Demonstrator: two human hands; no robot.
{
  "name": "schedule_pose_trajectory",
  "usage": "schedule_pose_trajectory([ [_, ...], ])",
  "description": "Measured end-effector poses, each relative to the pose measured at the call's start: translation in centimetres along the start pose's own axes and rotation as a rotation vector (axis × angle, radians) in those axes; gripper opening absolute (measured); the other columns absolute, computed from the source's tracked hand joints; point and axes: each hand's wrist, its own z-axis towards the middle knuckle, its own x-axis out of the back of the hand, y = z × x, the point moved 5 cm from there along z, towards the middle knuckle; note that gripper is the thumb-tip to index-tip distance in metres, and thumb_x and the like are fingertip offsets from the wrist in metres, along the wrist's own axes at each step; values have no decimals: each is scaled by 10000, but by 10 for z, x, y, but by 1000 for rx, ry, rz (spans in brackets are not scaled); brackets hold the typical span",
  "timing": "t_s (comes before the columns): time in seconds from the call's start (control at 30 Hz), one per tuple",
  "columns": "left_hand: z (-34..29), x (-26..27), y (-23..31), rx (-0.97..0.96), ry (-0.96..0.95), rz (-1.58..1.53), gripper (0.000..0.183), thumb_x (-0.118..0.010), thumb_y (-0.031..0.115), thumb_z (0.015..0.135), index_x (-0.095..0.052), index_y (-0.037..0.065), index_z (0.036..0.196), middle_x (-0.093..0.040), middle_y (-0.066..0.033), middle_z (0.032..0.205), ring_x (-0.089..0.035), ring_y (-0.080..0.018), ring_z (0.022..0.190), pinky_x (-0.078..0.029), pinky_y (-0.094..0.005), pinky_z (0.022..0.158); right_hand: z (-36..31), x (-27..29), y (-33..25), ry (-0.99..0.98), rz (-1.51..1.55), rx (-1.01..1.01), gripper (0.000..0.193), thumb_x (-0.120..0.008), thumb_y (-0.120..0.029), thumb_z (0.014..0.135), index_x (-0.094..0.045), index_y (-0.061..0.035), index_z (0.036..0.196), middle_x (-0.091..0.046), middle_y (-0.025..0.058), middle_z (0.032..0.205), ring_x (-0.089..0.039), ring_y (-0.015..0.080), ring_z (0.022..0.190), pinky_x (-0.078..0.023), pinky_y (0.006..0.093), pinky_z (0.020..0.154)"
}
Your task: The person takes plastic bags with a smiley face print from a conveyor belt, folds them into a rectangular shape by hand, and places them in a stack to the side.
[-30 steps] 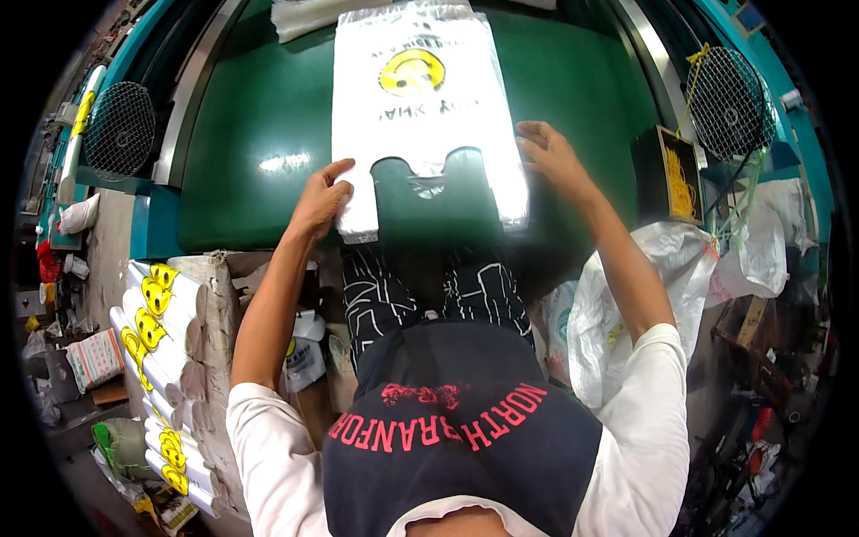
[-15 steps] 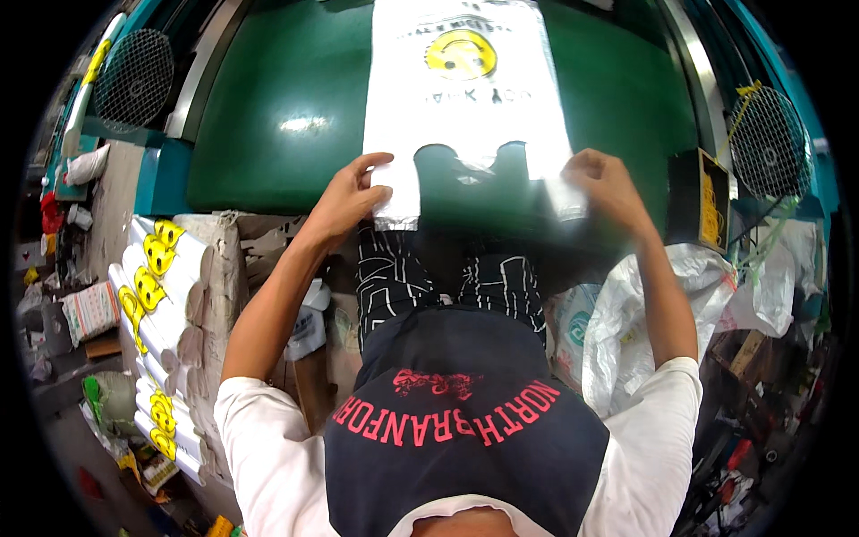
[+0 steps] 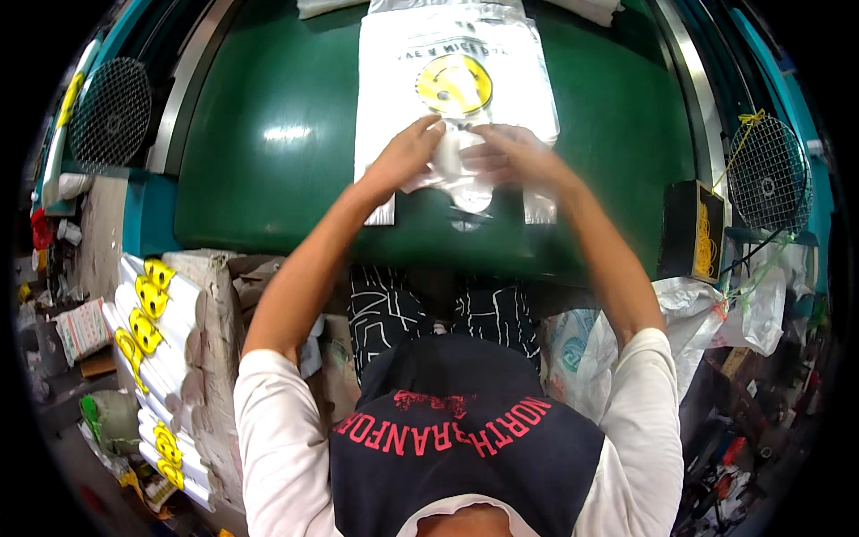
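A pile of white plastic T-shirt bags (image 3: 380, 107) with a yellow smiley print lies on the green work surface, handle cut-outs towards me. My left hand (image 3: 413, 154) is closed on the film of the top bag, just below the smiley. My right hand (image 3: 519, 159) lies over the same bag from the other side, its fingers smeared by motion. Between the two hands the film bunches up and shines. A small cut tab (image 3: 467, 215) of film shows between the handles.
Rolled or folded smiley-print bags (image 3: 148, 336) are stacked at my left. At the right stand a black box (image 3: 691, 231) with yellow bands and a fan (image 3: 768, 183); another fan (image 3: 112, 112) is at the left. More white bags (image 3: 582, 7) lie at the far edge.
Both hands have moved inward from the bag's two handles to its middle below the smiley. The film there is now bunched. More white bags now show at the far edge.
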Motion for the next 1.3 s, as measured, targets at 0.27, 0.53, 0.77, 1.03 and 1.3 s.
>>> schedule_pose_trajectory([
  [0.27,-23,-18,-10,-543,-118,1052,738,-601,219,820,-237,77,1446,-210,-128,1518,-174,-303,1410,-119,-493,1142,-29,33,1,175,-1404,559,549,-558,-75,832,-390,-51,1353,-535,140,1291,-529,283,1182,-425,424,986],
  [0.53,-25,-19,8,-547,-132,1086,920,-742,259,690,-246,19,1427,-257,-152,1489,-257,-317,1372,-214,-478,1113,-29,47,11,268,-1414,730,575,-643,-32,718,-488,-64,1270,-533,83,1299,-509,249,1196,-399,435,980],
  [0.77,-5,-30,8,-562,-100,1247,455,-674,162,741,-558,2,1151,-466,-140,1315,-500,-275,1123,-462,-401,845,-37,38,-26,120,-1253,725,709,-770,-166,660,-486,-98,1306,-590,114,1197,-539,270,1125,-418,400,946],
  [1.03,85,26,61,-280,7,862,365,-509,318,922,-634,-24,909,-636,-232,872,-615,-358,844,-481,-439,747,26,75,-33,404,-1038,251,431,-600,-375,873,-587,-37,1141,-654,181,886,-619,322,813,-477,403,748],
  [1.3,37,-21,43,-801,216,1085,507,-715,114,728,-530,70,1198,-559,-122,1149,-545,-288,1029,-483,-384,802,63,108,-28,374,-938,251,416,-494,-375,934,-642,4,848,-639,196,802,-609,309,741,-473,396,696],
])
